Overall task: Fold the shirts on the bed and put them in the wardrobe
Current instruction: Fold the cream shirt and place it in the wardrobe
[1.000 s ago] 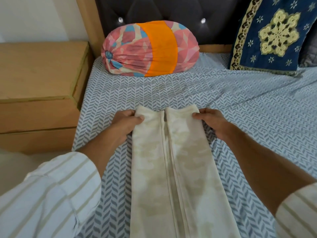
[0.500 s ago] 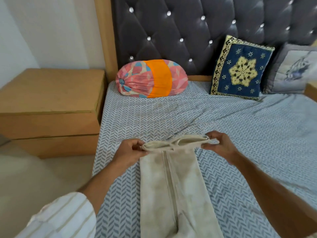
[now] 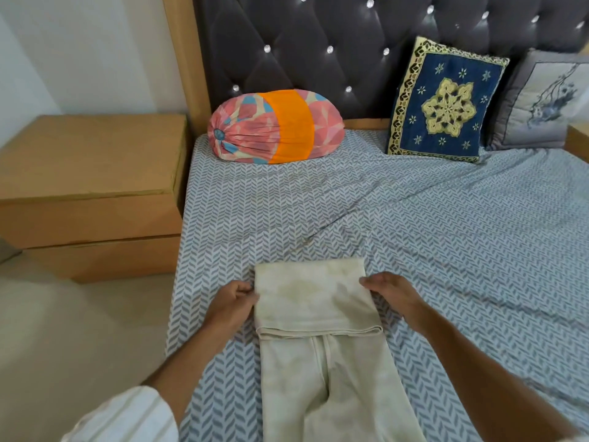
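A cream shirt [image 3: 314, 301] lies on the bed [image 3: 446, 250] in front of me, folded into a long strip. Its far end is doubled back toward me into a flat panel, whose folded edge faces the headboard. My left hand [image 3: 232, 303] pinches the panel's left edge with curled fingers. At the right edge, my right hand [image 3: 393, 295] grips the cloth the same way. The strip's near part runs out of view at the bottom.
A pink and orange bolster [image 3: 275, 127], a blue patterned cushion [image 3: 446, 100] and a grey cushion [image 3: 541, 100] lean at the dark tufted headboard [image 3: 350, 43]. A wooden bedside cabinet [image 3: 92, 193] stands left of the bed, floor [image 3: 79, 330] beside it.
Both hands lifted the shirt's far end off the bed and brought it back toward me, laying it over the strip as a flat panel. The camera pulled back and up.
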